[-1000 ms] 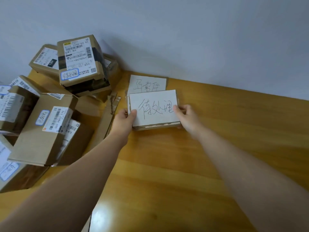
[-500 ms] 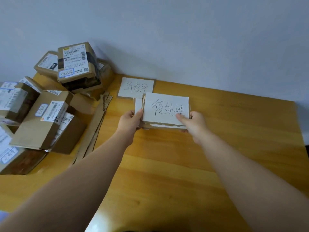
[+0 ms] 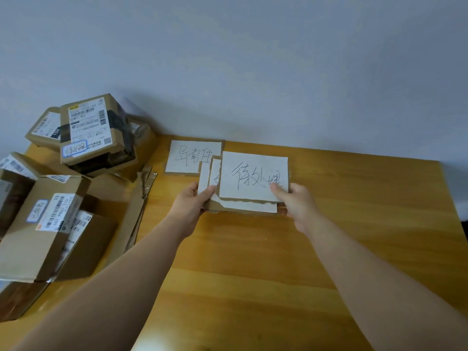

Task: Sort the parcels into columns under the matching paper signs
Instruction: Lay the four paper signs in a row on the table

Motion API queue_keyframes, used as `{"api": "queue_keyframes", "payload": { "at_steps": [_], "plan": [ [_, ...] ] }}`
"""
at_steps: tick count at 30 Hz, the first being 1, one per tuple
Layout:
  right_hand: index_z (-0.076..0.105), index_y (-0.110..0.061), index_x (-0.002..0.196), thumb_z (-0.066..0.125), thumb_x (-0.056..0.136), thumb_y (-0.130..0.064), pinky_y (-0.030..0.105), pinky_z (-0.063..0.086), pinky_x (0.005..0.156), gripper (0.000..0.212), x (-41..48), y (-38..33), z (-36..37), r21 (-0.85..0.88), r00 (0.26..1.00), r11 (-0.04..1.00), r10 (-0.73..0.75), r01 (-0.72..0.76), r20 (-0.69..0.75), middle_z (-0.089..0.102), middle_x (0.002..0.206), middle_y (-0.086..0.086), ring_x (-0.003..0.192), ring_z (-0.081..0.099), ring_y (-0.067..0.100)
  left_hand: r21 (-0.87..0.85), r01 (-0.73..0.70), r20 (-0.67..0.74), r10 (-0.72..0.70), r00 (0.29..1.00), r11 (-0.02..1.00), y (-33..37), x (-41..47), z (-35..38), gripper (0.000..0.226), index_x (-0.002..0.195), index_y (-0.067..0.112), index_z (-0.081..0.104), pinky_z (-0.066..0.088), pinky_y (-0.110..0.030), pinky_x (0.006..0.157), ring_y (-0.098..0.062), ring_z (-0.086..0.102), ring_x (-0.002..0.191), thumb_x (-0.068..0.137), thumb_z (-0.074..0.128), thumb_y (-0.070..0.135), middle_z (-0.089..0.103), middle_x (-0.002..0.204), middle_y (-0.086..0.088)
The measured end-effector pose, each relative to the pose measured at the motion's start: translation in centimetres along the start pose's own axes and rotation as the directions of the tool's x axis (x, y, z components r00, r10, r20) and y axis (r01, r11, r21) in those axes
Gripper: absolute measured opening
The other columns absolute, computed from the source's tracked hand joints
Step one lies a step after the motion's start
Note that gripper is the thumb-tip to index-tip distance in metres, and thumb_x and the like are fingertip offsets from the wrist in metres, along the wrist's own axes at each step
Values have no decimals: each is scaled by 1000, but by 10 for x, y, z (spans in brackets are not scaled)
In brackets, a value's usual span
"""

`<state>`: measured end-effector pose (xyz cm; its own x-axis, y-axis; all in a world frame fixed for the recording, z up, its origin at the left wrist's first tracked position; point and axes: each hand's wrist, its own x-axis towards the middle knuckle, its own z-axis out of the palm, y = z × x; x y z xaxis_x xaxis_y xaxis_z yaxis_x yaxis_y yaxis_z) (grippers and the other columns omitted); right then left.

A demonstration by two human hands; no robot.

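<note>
A small stack of paper-on-cardboard signs sits mid-table. My right hand (image 3: 293, 198) pinches the top sign (image 3: 253, 176), white with handwritten characters, at its lower right corner. My left hand (image 3: 193, 201) pinches the lower signs (image 3: 211, 173) at their left edge; they are fanned out beneath the top one. One more sign (image 3: 188, 157) lies flat near the wall, its right edge tucked under the stack. Brown cardboard parcels with shipping labels are heaped at the table's left: a top box (image 3: 88, 130) and a large box (image 3: 43, 224) among several.
The wooden table (image 3: 329, 249) stretches bare to the right and front, ending at a right edge (image 3: 453, 206). A grey wall stands directly behind. Flattened cardboard strips (image 3: 138, 211) lie between the parcel heap and my left arm.
The top sign has slid to the right in my right hand, uncovering the signs under it. The camera has pulled back and the view has shifted right.
</note>
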<state>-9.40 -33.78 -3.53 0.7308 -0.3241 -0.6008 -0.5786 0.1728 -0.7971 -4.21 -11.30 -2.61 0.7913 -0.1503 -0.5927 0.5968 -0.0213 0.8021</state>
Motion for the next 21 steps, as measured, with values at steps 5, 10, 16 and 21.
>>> {"api": "queue_keyframes", "payload": {
  "at_steps": [5, 10, 16, 21],
  "plan": [
    [54, -9, 102, 58, 95, -24, 25, 52, 50, 17, 24, -4, -4, 51, 968, 997, -52, 66, -246, 64, 93, 4, 66, 61, 17, 79, 24, -108, -15, 994, 997, -16, 13, -1, 17, 112, 14, 56, 54, -31, 79, -18, 64, 94, 95, 57, 15, 66, 101, 0],
    [46, -9, 107, 56, 95, -19, 25, 50, 50, 18, 54, -9, -7, -80, 964, 997, -9, -13, -265, 58, 100, 5, 60, 54, 14, 149, 93, -137, -72, 988, 985, -25, 22, -16, 26, 117, 11, 57, 54, -36, 85, -22, 64, 97, 93, 61, 19, 66, 109, -6],
    [48, -6, 115, 61, 89, -20, 32, 45, 63, 33, 82, -10, 5, -285, 965, 956, -12, -65, -261, 58, 107, 7, 81, 56, 23, 172, 111, -98, -95, 991, 979, -26, 34, -26, 31, 121, 12, 58, 54, -35, 86, -23, 65, 100, 91, 63, 21, 68, 111, -6],
    [48, -3, 115, 62, 86, -21, 34, 47, 67, 37, 93, -10, 8, -468, 950, 881, -85, -70, -301, 60, 106, 10, 82, 56, 26, 146, 105, -80, -94, 992, 984, -21, 44, -23, 18, 109, 15, 61, 54, -37, 86, -24, 65, 98, 91, 62, 19, 69, 109, -7]
  ]
}}
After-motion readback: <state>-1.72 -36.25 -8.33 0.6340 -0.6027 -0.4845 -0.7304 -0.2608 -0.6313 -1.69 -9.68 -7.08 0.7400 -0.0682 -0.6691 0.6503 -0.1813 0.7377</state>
